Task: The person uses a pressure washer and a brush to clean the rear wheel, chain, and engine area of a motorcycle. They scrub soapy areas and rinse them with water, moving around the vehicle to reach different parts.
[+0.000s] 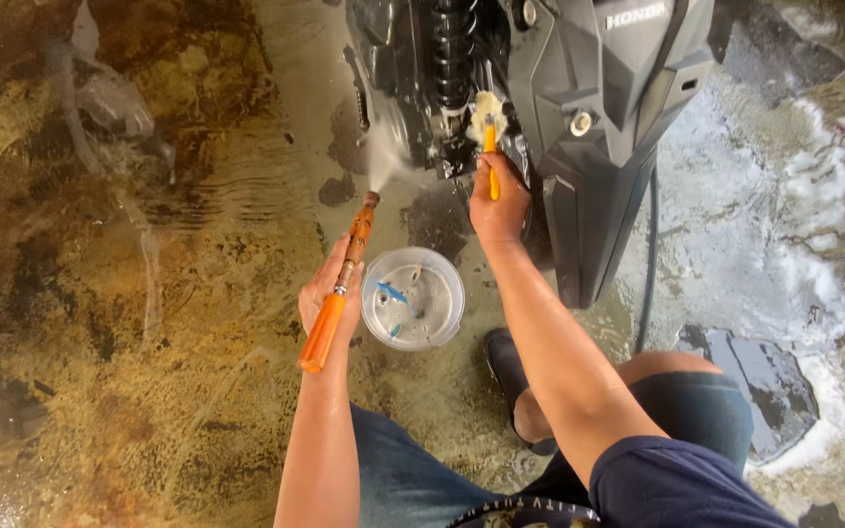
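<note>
Wet, rust-stained concrete floor [149,293] with suds. Left hand [330,293] is wrapped round an orange spray nozzle [339,293] jetting water ahead; right hand [498,205] clasps a yellow-handled brush [487,137], its soapy head above the fist against the scooter [589,127]. Between both fists sits a clear tub [413,298].

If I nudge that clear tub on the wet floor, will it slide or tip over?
The tub would probably slide easily: the concrete floor under it is wet and soapy. It looks like thin clear plastic holding only a little water and a few small items, so likely light. It is wide and low, so tipping seems unlikely.
</note>
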